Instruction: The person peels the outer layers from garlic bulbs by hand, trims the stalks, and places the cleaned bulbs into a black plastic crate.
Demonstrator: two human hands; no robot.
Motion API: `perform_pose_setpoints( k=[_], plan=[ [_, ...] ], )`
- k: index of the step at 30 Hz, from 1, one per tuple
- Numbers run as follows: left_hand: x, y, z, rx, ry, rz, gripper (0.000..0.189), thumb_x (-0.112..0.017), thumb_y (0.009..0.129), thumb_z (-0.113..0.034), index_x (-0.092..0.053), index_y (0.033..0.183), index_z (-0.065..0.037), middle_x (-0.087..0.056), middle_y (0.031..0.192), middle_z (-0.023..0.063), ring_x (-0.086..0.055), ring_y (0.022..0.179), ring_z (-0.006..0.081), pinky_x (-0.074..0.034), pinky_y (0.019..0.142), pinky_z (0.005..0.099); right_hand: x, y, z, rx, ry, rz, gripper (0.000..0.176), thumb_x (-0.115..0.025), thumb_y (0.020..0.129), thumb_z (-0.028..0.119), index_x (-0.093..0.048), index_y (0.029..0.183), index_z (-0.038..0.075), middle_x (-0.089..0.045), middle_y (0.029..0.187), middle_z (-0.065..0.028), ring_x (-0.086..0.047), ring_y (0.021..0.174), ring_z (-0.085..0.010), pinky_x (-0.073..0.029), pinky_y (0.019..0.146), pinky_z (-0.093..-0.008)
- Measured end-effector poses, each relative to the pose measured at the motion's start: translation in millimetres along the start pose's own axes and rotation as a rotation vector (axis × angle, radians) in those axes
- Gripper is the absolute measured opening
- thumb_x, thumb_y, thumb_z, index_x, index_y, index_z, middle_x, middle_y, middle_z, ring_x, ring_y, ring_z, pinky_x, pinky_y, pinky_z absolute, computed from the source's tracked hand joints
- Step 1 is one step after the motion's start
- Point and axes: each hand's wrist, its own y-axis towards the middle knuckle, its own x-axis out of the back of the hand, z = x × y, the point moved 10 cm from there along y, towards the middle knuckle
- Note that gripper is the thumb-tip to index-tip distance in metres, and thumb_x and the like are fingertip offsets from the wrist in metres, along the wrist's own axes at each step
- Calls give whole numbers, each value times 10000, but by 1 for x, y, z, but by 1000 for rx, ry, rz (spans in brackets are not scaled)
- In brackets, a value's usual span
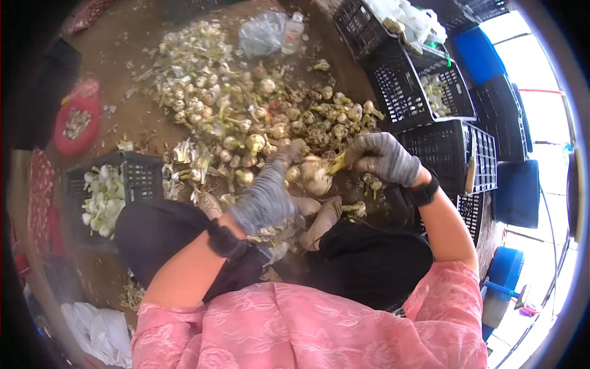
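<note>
My right hand [387,160], in a grey glove, is closed on the yellow-green stem of a large garlic bulb [316,178]. The pale round bulb hangs to the left of those fingers. Just left of it, my left hand [265,194], also gloved, has its thumb and fingers spread apart near the bulb; whether they touch it is hard to tell. Beyond both hands a broad heap of garlic bulbs [255,142] covers the floor, some dirty, some with stems.
A black crate [142,177] with whitish-green garlic stands at left, near a pink-red bag [92,126]. Black crates [393,83] and blue containers [516,194] line the right. Husks [190,46], a clear plastic bag [261,35] and a bottle [294,32] lie at the back.
</note>
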Motion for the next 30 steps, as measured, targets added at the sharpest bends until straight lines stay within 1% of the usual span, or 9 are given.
perform_pose_setpoints(
  k=[1, 4, 8, 14, 21, 25, 27, 28, 30],
  plan=[
    [-16, -3, 9, 215, -381, 136, 932, -804, 587, -46, -261, 1343, -100, -484, 1175, 92, -489, 1059, 183, -426, 907, 331, -5, -1, 22, 14, -16, 0, 214, -603, 741, -32, -629, 951, 0, -645, 954, -69, -584, 853, -140, -462, 788, -292],
    [-8, -8, -31, -28, -555, 68, 826, -787, 599, -9, -329, 1283, -80, -511, 1116, 67, -533, 969, 162, -471, 848, 311, 1, -12, 101, 260, 87, -366, 444, -667, 749, 79, -497, 1153, 9, -586, 1039, -49, -537, 954, -125, -416, 878, -284],
    [11, -25, -66, -99, -511, -37, 779, -806, 588, -48, -370, 1234, -53, -514, 1107, 69, -527, 975, 159, -465, 857, 306, -28, -18, 110, 152, 475, -584, 599, -755, 699, 203, -459, 1172, -13, -575, 947, -33, -525, 835, -97, -455, 730, -235],
    [49, -49, -83, -331, 57, -290, 770, -848, 543, -141, -414, 1170, -32, -512, 1093, 72, -513, 989, 162, -443, 879, 305, -56, 7, 105, 137, 307, -548, 518, -738, 717, 177, -509, 1136, -25, -607, 864, -16, -513, 767, -52, -458, 700, -232],
    [57, -50, -68, -197, -357, -207, 778, -854, 531, -150, -423, 1172, -51, -505, 1105, 70, -501, 1001, 151, -445, 868, 298, -54, 17, 117, 120, 281, -410, 381, -699, 757, 153, -559, 1073, -6, -607, 824, 4, -514, 747, -47, -453, 673, -221],
    [65, -52, -78, -311, -118, -252, 604, -777, 642, -140, -441, 1130, -28, -535, 1009, 66, -533, 886, 131, -473, 785, 275, -50, 20, 123, 130, 121, -395, 269, -670, 764, 115, -598, 998, 3, -613, 820, -19, -527, 749, -53, -453, 686, -229],
    [46, -45, -59, -48, -988, -54, 536, -722, 709, -217, -451, 1135, -34, -547, 984, 72, -544, 860, 135, -481, 757, 274, -48, 19, 126, 124, 93, -379, 256, -655, 769, 98, -597, 999, 4, -618, 827, -26, -535, 755, -57, -454, 691, -233],
    [51, -41, -45, -45, -986, -50, 536, -722, 709, -217, -451, 1135, -34, -547, 984, 72, -544, 860, 135, -481, 757, 274, -46, 18, 127, 141, 104, -376, 233, -642, 774, 84, -599, 989, 3, -621, 837, -25, -540, 753, -61, -454, 695, -236],
    [30, -34, -57, -34, -894, 376, 649, -741, 686, -293, -404, 1183, -43, -533, 1057, 106, -566, 921, 204, -496, 781, 312, -46, 17, 128, 161, 118, -374, 212, -629, 779, 70, -602, 978, 2, -625, 846, -23, -545, 750, -66, -454, 698, -239]
  ],
)
